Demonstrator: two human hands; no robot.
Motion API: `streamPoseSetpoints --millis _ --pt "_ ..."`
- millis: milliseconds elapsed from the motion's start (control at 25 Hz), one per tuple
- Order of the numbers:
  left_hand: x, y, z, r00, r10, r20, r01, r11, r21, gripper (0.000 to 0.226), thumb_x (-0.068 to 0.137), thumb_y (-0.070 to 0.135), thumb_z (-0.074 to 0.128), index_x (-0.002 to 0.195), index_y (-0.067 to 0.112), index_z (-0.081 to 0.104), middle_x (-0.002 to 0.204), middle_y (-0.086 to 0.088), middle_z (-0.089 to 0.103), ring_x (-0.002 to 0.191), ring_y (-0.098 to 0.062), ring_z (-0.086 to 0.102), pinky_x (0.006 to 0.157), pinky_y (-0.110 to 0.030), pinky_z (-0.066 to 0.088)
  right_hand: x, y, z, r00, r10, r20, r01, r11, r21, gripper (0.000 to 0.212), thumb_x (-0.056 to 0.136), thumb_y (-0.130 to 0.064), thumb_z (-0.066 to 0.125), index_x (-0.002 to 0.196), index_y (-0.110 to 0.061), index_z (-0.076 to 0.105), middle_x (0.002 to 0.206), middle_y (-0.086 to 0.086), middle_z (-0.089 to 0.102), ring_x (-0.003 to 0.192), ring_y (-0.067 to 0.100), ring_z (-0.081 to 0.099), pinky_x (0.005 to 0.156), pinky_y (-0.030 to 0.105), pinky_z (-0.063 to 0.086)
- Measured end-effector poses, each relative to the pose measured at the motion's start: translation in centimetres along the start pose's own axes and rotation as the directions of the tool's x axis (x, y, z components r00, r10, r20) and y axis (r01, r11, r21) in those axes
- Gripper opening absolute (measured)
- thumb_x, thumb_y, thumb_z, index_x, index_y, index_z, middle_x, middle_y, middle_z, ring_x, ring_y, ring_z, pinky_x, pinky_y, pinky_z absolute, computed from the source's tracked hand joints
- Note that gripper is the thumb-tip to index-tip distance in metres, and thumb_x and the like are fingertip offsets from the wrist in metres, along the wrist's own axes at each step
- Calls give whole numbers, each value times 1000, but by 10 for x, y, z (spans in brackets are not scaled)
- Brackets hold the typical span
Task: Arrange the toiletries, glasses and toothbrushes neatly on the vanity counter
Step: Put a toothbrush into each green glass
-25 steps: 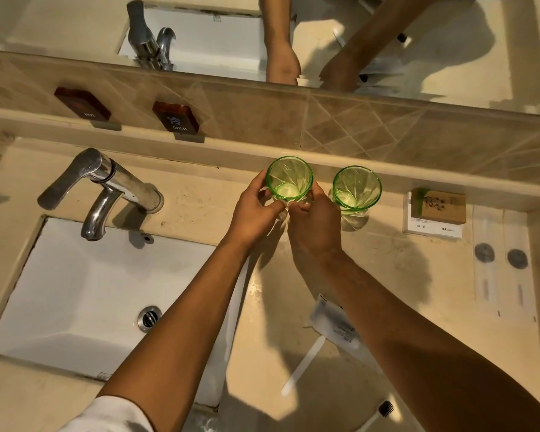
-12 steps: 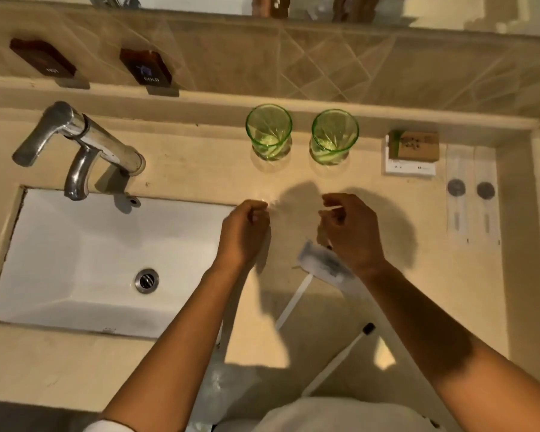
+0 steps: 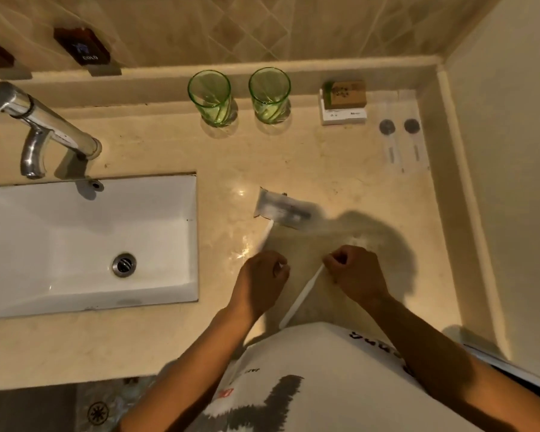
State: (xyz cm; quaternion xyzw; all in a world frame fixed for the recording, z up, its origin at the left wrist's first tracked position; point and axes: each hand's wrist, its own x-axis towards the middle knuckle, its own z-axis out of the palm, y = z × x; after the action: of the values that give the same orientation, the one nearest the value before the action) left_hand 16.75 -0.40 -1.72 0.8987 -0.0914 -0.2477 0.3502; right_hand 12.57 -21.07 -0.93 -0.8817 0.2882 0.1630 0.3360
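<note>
The bench point(image 3: 340, 157) runs left to right w/ the sink point(image 3: 88, 244) filling its left half and the wall corner closing the right end. Open room for arranging is the middle strip between sink edge and right wall.

Along the far ledge sit 2 green glasses point(image 3: 209, 98) side by side, upright, apart from each other. Right of them is a small soap box point(image 3: 343, 102) on a white card, then 2 flat wrapped items point(image 3: 401, 135) lying parallel, near the right wall.

Mid-bench, a clear sachet point(image 3: 281, 208) lies tilted, long axis running left-far to right-near, just far of both hands.

2 white toothbrushes are the things in play. 1 toothbrush point(image 3: 303, 294) runs diagonally from right hand point(image 3: 356, 275) down-left toward the body; the right fingers point(image 3: 335, 260) look clenched on its far end, approx. The other handle point(image 3: 267, 233) pokes out far of the left hand point(image 3: 259, 282), angled toward the sachet; the left fingers point(image 3: 278, 269) are curled shut, prob. around it, but the contact is hidden.

Both brushes lie roughly parallel, near-left to far-right. Each hand is nearest its own brush. Likely next: carry them far toward the glasses; path is clear except the sachet, which sits directly between.
</note>
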Motion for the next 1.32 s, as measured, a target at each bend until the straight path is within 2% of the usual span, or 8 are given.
streamPoseSetpoints --millis 120,320,480,720,800,920,1080,1320 --pt "-12 10 21 994 41 106 -47 997 55 20 93 29 66 105 15 74 102 3 71 90 -13 65 75 -19 44 -22 13 13 993 56 104 -56 998 -3 36 89 -28 66 57 -12 69 51 1 65 44 6 56 44 13 40" --pt "-24 15 45 986 57 156 -81 986 149 17 94 25 63 92 10 70 97 -9 64 85 -27 61 70 -29 42 -37 11 27 975 109 192 -130 986 103 42 90 -38 63 58 -13 73 52 -4 70 47 8 67 47 12 43" --pt "-23 18 47 986 39 163 -68 982 174 19 95 21 59 93 6 71 96 -15 66 88 -33 61 72 -36 45 -35 2 36 966 204 161 -235 950 204 39 87 -37 69 57 -13 74 52 1 71 48 13 70 60 27 59" --pt "-20 22 45 990 -102 95 109 991 -73 30 96 23 62 76 0 66 79 -14 67 74 -25 61 71 -42 50 -32 0 38 941 257 222 -325 872 367 21 84 -30 76 76 -11 78 64 3 75 58 15 74 62 28 62" --pt "-20 22 40 981 -173 89 190 950 -249 25 92 27 68 77 6 68 77 -9 68 69 -17 58 67 -36 51 -29 -2 29 953 180 243 -271 864 425 22 84 -30 79 79 -10 77 67 5 76 61 17 74 62 27 61" --pt "-7 32 20 973 -215 83 230 881 -414 7 89 20 69 87 14 71 87 -6 72 82 -20 68 72 -28 54 -13 -22 10 982 15 191 -103 881 462 23 87 -27 77 79 -6 76 68 11 75 64 29 73 63 32 62" --pt "39 53 -25 987 -152 -60 111 892 -438 22 90 4 58 95 13 77 92 -2 76 87 -17 71 80 -31 57 32 -73 -15 985 -92 146 10 874 485 24 90 -27 72 78 -7 76 65 11 72 56 19 66 65 35 58" --pt "128 72 -97 969 -101 -224 -22 873 -488 21 91 4 68 109 9 78 103 -10 79 97 -22 74 91 -42 61 105 -162 -50 981 -187 51 128 823 554 10 90 -19 71 83 -14 76 62 5 70 55 14 63 60 36 57"
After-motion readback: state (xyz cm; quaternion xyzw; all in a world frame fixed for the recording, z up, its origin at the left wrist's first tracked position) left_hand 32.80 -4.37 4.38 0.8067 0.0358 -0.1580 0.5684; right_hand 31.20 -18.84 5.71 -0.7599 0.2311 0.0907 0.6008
